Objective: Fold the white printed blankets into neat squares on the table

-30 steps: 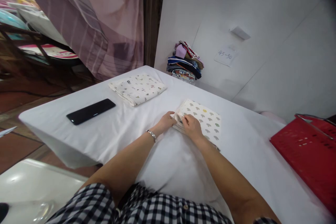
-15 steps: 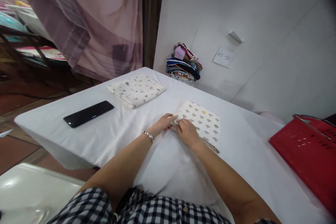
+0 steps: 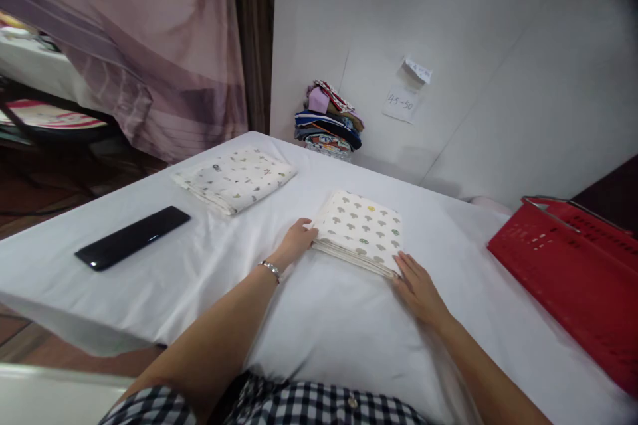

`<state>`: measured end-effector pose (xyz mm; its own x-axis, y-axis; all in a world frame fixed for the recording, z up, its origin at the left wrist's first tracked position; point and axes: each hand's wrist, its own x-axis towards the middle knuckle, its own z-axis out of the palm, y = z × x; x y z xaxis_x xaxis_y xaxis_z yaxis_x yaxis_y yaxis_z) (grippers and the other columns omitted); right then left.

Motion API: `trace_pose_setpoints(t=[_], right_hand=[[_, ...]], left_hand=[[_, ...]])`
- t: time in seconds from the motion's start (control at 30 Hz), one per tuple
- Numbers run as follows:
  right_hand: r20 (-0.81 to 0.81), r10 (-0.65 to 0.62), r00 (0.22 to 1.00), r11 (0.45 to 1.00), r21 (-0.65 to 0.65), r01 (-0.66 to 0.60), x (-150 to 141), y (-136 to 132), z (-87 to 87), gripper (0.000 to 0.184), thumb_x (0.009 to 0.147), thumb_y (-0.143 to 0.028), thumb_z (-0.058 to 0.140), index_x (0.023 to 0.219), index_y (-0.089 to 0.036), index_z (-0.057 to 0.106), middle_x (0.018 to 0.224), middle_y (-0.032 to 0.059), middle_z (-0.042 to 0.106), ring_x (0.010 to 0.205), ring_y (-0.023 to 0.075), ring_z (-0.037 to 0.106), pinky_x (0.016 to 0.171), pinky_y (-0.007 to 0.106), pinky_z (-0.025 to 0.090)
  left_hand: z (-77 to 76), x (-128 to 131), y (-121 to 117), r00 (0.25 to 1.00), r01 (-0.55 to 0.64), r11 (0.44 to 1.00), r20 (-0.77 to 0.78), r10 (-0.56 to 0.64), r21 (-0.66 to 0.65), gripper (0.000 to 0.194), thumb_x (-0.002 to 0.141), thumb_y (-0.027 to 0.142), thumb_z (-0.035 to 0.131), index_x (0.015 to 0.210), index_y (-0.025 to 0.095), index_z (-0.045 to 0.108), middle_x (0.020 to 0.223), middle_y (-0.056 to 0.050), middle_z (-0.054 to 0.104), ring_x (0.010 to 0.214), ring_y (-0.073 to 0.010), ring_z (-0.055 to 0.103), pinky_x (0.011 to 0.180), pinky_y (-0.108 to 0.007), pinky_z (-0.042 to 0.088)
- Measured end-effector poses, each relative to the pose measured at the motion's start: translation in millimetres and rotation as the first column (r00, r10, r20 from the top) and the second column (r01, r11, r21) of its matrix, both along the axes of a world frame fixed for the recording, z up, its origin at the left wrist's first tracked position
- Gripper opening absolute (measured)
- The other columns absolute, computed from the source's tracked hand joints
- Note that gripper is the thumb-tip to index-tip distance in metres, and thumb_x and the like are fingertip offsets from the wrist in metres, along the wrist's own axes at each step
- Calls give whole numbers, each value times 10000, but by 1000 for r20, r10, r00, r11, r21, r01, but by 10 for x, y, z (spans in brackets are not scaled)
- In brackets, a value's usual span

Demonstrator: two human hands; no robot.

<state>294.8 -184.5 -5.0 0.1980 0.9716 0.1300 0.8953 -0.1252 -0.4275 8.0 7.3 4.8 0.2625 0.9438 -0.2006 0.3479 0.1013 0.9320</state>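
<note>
A folded white cloth [image 3: 356,222] printed with grey mushrooms lies flat on the white-covered table, its stacked layers showing along the near edge. At its near left corner, my left hand [image 3: 296,239], with a silver bracelet on the wrist, closes finger and thumb on the edge. My right hand [image 3: 419,289] rests at the near right corner, fingers stretched out and touching the cloth's edge. Further left lies a second folded cloth [image 3: 239,178], white with small scattered prints, apart from both hands.
A black phone-like slab [image 3: 133,238] lies on the table [image 3: 209,292] at left. A red perforated basket [image 3: 563,272] stands at right. Beyond the far edge is a pile of folded fabrics [image 3: 329,123] by the wall. A pink curtain [image 3: 179,46] hangs at back left.
My right hand has moved from the cloth's left side to its near right corner, and its fingers have opened out. The cloth's near edge now lies straighter. The view has shifted right.
</note>
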Motion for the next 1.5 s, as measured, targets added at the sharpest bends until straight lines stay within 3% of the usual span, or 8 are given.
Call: trace_pose_setpoints(t=[0.13, 0.23, 0.33, 0.6, 0.8, 0.97, 1.2, 1.5], right_hand=[[-443, -362, 820, 929, -101, 355, 138, -14, 77, 582, 829, -547, 444, 1300, -207, 479, 1256, 98, 562, 1036, 239, 599, 831, 369, 516], [-606, -421, 674, 905, -238, 351, 122, 179, 194, 739, 779, -568, 515, 1384, -176, 352, 1094, 117, 639, 749, 206, 657, 569, 312, 540], [-637, -445, 629, 895, -317, 312, 64, 401, 248, 902, 718, -543, 614, 1442, -190, 207, 1077, 126, 640, 746, 211, 654, 544, 309, 537], [-652, -394, 648, 909, -172, 380, 423, 482, 307, 876, 665, -375, 696, 1420, -238, 274, 1124, 109, 609, 907, 200, 639, 741, 284, 513], [-394, -482, 783, 870, -320, 374, 776, 403, 322, 791, 678, -390, 670, 1382, -192, 370, 1034, 96, 649, 893, 230, 634, 759, 332, 496], [-24, -260, 965, 965, -38, 259, 404, 694, 414, 562, 740, -254, 561, 1297, -219, 493, 1273, 89, 540, 1147, 260, 510, 956, 392, 404], [-51, 157, 986, 984, 87, -153, -433, 1207, 384, 405, 840, -349, 463, 1211, -224, 566, 1360, 62, 469, 1262, 224, 408, 978, 388, 398], [-35, 149, 988, 989, 1, -149, -696, 1668, 447, 234, 834, -273, 455, 826, -197, 676, 826, 20, 678, 787, 153, 593, 720, 255, 421]], left_hand=[[43, 12, -26, 1000, -8, 1000, -20, 8, 0, 440, 760, 294, 530, 1172, 144, 491, 594, 20, 550, 476, -94, 468, 478, -197, 354], [82, 17, -45, 999, -10, 1000, -35, 11, 8, 444, 764, 288, 527, 1182, 143, 488, 564, 29, 533, 461, -93, 456, 464, -195, 346], [108, 8, -42, 999, -7, 1000, -35, 7, 8, 452, 759, 288, 534, 1183, 139, 487, 540, 39, 519, 445, -90, 441, 456, -196, 337], [85, 55, -146, 978, 184, 983, -102, -183, 2, 562, 706, 424, 623, 1201, 183, 508, 610, 9, 607, 580, -143, 553, 546, -224, 382], [63, 187, -371, 931, 291, 953, -252, -262, 83, 546, 683, 508, 635, 1153, 239, 560, 838, -28, 683, 729, -177, 604, 598, -231, 375], [38, 173, -356, 925, 299, 948, -279, -259, 110, 517, 692, 520, 623, 1123, 237, 575, 839, -37, 676, 719, -190, 601, 583, -240, 370], [42, 143, -325, 932, 334, 931, -201, -302, 150, 441, 743, 485, 578, 1091, 214, 589, 792, -20, 669, 671, -161, 591, 581, -233, 389], [201, 291, 144, 975, 186, 974, -148, -167, 126, 142, 729, 244, 550, 762, 163, 662, 744, -33, 662, 631, -139, 575, 579, -228, 400]])
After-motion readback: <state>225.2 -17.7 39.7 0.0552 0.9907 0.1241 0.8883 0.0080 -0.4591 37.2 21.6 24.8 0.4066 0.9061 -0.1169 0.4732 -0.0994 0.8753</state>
